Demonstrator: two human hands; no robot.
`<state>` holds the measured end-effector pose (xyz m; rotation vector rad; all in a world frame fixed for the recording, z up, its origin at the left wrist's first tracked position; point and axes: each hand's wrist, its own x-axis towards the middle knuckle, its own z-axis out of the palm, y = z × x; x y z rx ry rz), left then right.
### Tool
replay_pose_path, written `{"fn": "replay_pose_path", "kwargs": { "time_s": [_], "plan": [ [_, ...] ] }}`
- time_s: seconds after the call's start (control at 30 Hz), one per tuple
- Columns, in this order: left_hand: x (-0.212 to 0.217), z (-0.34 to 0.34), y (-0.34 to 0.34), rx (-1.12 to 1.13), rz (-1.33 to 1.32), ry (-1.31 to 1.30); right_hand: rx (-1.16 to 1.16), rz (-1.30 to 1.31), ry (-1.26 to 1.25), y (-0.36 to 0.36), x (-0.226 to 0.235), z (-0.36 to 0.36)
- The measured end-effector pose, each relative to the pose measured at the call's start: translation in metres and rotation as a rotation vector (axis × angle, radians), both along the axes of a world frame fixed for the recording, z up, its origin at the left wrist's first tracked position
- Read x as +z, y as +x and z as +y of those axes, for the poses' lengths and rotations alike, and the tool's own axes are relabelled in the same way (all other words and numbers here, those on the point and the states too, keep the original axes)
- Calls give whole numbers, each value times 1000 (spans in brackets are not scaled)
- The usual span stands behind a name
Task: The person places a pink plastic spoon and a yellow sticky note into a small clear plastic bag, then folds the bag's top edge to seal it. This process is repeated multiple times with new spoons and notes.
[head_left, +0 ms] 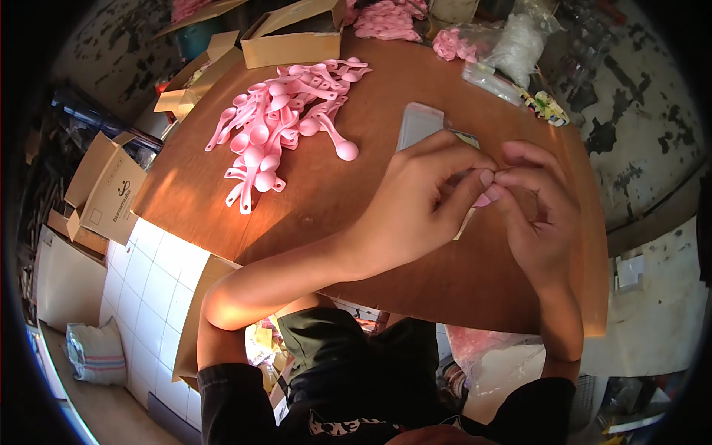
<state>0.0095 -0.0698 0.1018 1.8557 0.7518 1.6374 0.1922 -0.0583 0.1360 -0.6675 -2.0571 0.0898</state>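
Note:
My left hand (434,196) and my right hand (540,211) meet over the right part of the table, fingertips touching. Thumb and fingers are pinched together on each. A small pink piece (486,197) shows between the thumbs, mostly covered by fingers; its kind cannot be made out. Beyond my left hand lies a stack of flat, clear plastic bags (420,124). A pale yellowish edge of something flat (466,224) peeks out under the hands. To the left, a loose heap of pink plastic spoons (278,111) is spread on the table.
The brown wooden table (334,215) has a curved edge. At its far side stand an open cardboard box (293,44), more pink items (389,21), a small pink pile (454,46) and a clear bag of white contents (519,44). Another carton (111,189) stands left.

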Motion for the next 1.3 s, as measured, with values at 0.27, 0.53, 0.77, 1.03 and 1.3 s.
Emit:
{"fn": "replay_pose_path", "kwargs": {
  "time_s": [0.27,0.53,0.77,1.03,1.3],
  "plan": [
    [-3,-9,-8,-62,36,-56,171,271,-546,3,9,-5],
    [-23,-13,-14,15,13,10,126,235,-623,8,13,9],
    [-35,-8,-22,30,-3,-28,122,354,-694,7,28,19],
    [-32,1,-16,-1,-71,-53,212,280,-817,-7,19,12],
    [-23,-14,-15,-107,-178,-323,127,289,-523,-6,9,-3]
  ]
}}
